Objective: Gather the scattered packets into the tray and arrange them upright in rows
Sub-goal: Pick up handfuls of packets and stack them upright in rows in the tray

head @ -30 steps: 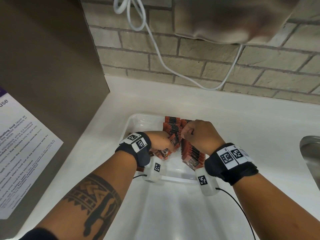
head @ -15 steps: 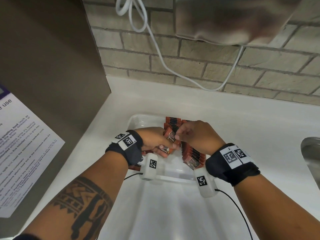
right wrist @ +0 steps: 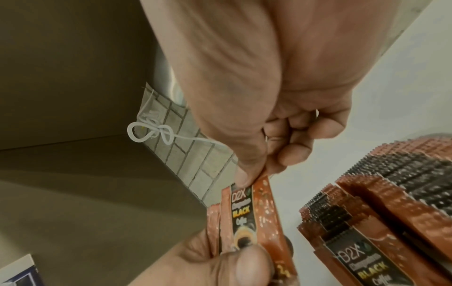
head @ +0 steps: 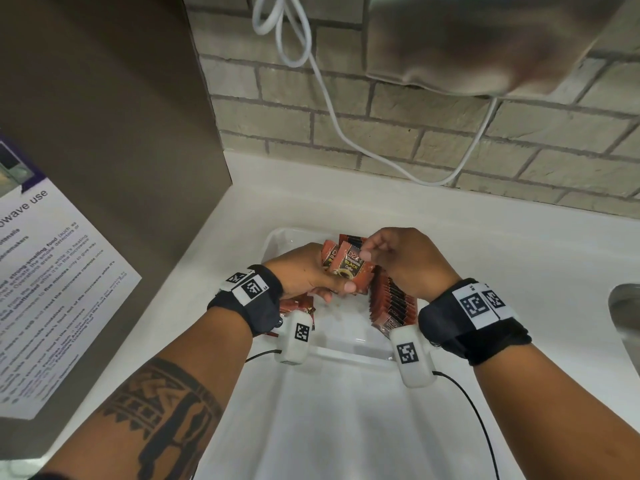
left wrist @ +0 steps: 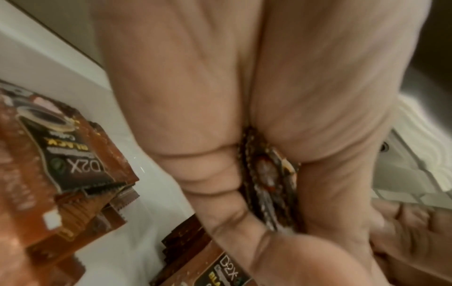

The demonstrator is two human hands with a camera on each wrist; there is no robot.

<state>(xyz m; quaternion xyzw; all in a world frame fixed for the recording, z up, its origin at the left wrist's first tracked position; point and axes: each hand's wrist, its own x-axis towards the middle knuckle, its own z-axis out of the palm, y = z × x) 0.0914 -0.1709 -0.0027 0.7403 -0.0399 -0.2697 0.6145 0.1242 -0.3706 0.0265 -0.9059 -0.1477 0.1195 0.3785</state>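
My left hand [head: 311, 275] grips a small bunch of brown coffee packets [head: 349, 268] above the white tray [head: 277, 239]; their edges show between the fingers [left wrist: 266, 180] in the left wrist view. My right hand [head: 398, 258] pinches the top corner of the front packet [right wrist: 247, 212] between thumb and forefinger. A row of upright packets [head: 391, 303] stands along the tray's right side, also seen as upright packets [right wrist: 391, 193] in the right wrist view. Loose packets [head: 298, 306] lie at the tray's left, partly hidden under my left wrist.
The tray sits on a white counter [head: 485, 244] against a brick wall [head: 433, 126]. A brown microwave side with a paper notice [head: 45, 271] stands left. A white cable [head: 332, 116] hangs on the wall. A metal sink edge [head: 627, 313] is at far right.
Both hands have lifted a little, bringing the bunch of packets up above the tray. The front packet now faces up, and the right hand pinches its top corner.
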